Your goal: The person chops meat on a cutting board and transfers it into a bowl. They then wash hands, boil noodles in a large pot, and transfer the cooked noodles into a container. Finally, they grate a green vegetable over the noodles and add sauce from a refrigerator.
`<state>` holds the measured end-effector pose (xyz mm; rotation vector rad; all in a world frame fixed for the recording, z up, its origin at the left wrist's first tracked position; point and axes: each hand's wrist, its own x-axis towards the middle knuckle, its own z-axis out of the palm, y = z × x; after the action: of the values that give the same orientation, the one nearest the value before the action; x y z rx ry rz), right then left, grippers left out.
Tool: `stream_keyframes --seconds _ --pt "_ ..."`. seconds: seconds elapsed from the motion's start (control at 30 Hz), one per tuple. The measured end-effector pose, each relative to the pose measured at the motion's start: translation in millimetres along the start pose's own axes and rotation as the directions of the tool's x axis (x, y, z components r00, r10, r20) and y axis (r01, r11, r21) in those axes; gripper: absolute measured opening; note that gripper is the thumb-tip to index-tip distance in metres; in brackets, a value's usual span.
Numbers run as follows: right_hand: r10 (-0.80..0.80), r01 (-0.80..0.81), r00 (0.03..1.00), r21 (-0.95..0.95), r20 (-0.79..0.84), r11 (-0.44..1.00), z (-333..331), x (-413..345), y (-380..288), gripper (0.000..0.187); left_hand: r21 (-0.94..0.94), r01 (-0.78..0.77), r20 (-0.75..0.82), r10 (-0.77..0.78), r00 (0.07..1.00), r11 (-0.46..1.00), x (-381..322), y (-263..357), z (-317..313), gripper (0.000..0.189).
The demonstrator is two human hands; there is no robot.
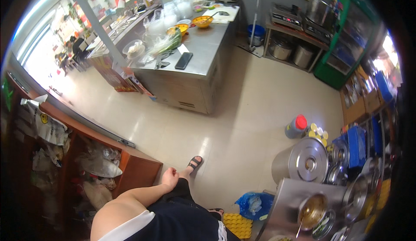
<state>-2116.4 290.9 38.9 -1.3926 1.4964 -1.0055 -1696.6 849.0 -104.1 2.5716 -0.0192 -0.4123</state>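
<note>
My left hand (pixel 170 177) hangs low over my dark shorts and leg, beside the end of a reddish-brown wooden shelf unit (pixel 139 171). Its fingers are curled, and nothing shows in them. My right hand is out of view. Ahead of me stands a stainless-steel counter (pixel 208 50) bearing a black smartphone (pixel 184 60), leafy greens in clear plastic (pixel 170 44), yellow bowls (pixel 202 22) and a white cutting board (pixel 227 12). At the lower right, a metal table (pixel 279 205) holds a steel bowl of brown sauce (pixel 312 208) with a spoon in it.
A large lidded steel pot (pixel 308 161) stands on the right, near a red-capped container (pixel 296 126). A blue-lined bin (pixel 255 205) and a yellow egg tray (pixel 238 225) lie by my feet. Farther back are induction cookers (pixel 286 15) and a green refrigerator (pixel 347 36).
</note>
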Motion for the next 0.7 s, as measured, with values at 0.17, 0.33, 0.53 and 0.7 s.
stream_keyframes --seconds 0.17,0.33,0.53,0.7 --pt "0.031 -0.026 0.998 -0.095 0.051 0.995 91 -24 -62 0.027 0.059 -0.151 0.084 0.145 0.986 0.987 96 14 -10 0.021" --pt "0.083 -0.082 0.997 -0.241 -0.005 0.967 140 -28 -128 0.027 0.016 -0.27 0.071 0.268 0.961 0.963 209 14 -21 0.02" --pt "0.114 -0.131 0.991 -0.34 -0.068 0.931 169 -21 -190 0.027 0.109 -0.14 0.12 0.127 0.985 0.984 295 -13 -43 0.022" --pt "0.111 -0.14 0.989 -0.392 -0.095 0.909 183 -10 -226 0.027 0.207 -0.039 0.251 -0.015 0.968 0.978 334 -19 -67 0.03"
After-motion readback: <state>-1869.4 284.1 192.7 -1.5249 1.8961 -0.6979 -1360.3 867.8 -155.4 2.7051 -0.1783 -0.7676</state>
